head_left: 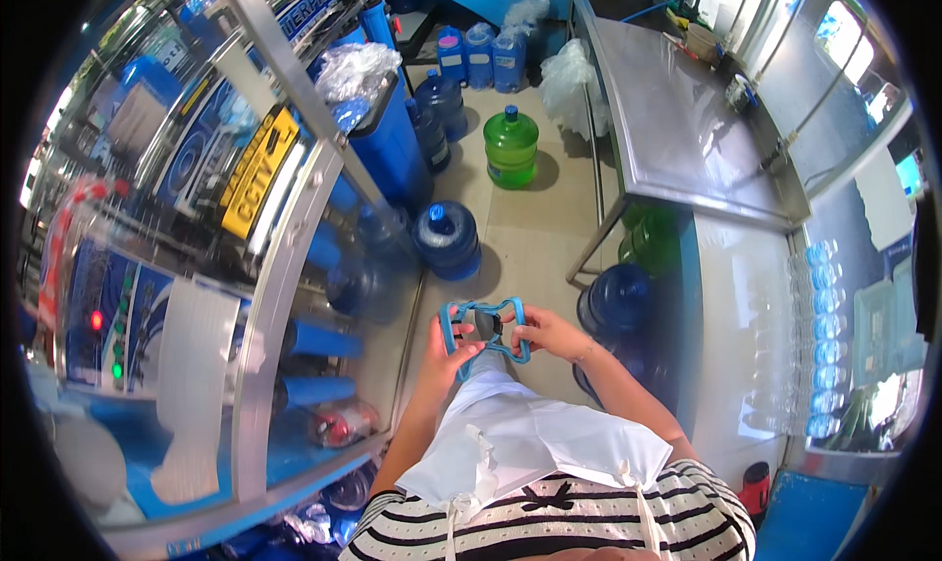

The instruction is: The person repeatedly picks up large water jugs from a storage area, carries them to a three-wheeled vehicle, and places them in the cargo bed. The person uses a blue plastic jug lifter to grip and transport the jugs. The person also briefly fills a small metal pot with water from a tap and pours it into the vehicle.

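Head view: a blue looped frame (pixel 447 327) is held in the air above the pale floor (pixel 535 242), just ahead of the white apron (pixel 540 419); the left hand (pixel 455 345) grasps its left loop, thumb along the lower side, and the right hand (pixel 543 333) grasps its right loop with bent fingers; it looks light, probably moulded plastic or something rubbery, stiff enough to keep its shape yet likely to flex a little in the thin rims; slipperiness I cannot tell; the narrow middle, where a dark patch shows, seems the most delicate part; the outer sides of the 2 loops look the best place to take hold, with fingers wrapped and thumbs pressing lightly; on the floor a blue jug (pixel 447 243) stands near the left edge, beside a steel-framed cabinet (pixel 253 433), and a green jug (pixel 511 151) farther off; to the right is a steel bench (pixel 677 100) with raised rims, a dark blue jug (pixel 618 298) near its near left corner; 3 blue containers (pixel 480 60) stand toward the floor's far edge; a tall blue bin (pixel 390 154) at its left carries crumpled clear plastic (pixel 361 68); clear bottles (pixel 825 311) line the far right.
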Motion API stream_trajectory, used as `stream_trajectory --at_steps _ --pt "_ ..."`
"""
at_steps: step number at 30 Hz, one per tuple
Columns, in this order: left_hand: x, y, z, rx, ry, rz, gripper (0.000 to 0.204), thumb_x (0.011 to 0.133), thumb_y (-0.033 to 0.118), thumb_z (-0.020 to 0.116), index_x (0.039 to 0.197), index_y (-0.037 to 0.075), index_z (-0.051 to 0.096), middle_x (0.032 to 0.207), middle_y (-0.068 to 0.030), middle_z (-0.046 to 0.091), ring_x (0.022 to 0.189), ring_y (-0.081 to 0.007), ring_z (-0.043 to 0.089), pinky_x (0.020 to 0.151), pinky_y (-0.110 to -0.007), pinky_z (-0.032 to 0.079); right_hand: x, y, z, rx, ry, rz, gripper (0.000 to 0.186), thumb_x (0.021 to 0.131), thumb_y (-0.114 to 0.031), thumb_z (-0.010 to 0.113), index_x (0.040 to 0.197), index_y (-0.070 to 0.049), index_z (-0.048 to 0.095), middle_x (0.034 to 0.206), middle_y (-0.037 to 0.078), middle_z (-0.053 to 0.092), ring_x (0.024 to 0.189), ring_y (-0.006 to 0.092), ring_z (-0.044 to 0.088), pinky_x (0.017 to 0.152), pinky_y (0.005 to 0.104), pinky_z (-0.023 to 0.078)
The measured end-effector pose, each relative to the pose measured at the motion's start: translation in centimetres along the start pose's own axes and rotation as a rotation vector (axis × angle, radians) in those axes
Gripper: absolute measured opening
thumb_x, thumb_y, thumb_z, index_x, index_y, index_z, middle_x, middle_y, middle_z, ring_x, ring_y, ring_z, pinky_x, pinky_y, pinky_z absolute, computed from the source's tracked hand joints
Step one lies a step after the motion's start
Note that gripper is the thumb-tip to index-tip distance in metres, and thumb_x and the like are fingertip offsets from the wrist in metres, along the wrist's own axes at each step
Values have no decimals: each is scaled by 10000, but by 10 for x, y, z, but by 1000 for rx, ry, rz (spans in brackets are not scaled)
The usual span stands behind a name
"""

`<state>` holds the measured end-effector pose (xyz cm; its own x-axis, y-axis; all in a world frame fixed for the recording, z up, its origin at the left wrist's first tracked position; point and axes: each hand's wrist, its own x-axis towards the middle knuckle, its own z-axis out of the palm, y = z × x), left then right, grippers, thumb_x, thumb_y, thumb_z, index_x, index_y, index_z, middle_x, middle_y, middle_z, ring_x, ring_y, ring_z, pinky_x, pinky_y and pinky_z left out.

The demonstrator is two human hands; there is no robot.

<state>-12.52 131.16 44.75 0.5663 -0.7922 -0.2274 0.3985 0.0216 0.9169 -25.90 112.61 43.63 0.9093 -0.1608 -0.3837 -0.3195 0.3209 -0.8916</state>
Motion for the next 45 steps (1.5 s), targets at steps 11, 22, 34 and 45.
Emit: stream_trajectory --at_steps 11,22,34,45 --pt "349 68 7 311 -408 -76 595 834 9 582 1372 45 330 956 -95 568 856 -171 599 777 -308 493 171 -124 -170 140 599 -183 256 926 -92 493 1165 -10 454 807 94 620 736 150 605 676 262 501" --pt "611 1 55 315 -405 -379 232 891 180 570 1088 66 525 943 -28 610 873 -121 582 734 -271 480 329 -155 -365 66 777 -132 239 901 -72 529 1131 -7 519 791 49 596 721 122 588 622 238 472" --pt "926 -33 41 518 10 -490 225 839 80 627 1015 8 508 832 -86 593 652 -164 642 559 -280 556 609 -177 -591 -156 616 61 223 909 -52 498 1126 -9 526 754 49 586 651 111 566 600 258 487" --pt "1067 -142 0 536 64 -559 264 829 56 630 1020 -25 466 827 -125 590 633 -227 656 536 -326 581 764 -66 -670 -260 804 232 232 852 -167 565 1058 -72 614 877 157 660 804 321 633 728 403 485"
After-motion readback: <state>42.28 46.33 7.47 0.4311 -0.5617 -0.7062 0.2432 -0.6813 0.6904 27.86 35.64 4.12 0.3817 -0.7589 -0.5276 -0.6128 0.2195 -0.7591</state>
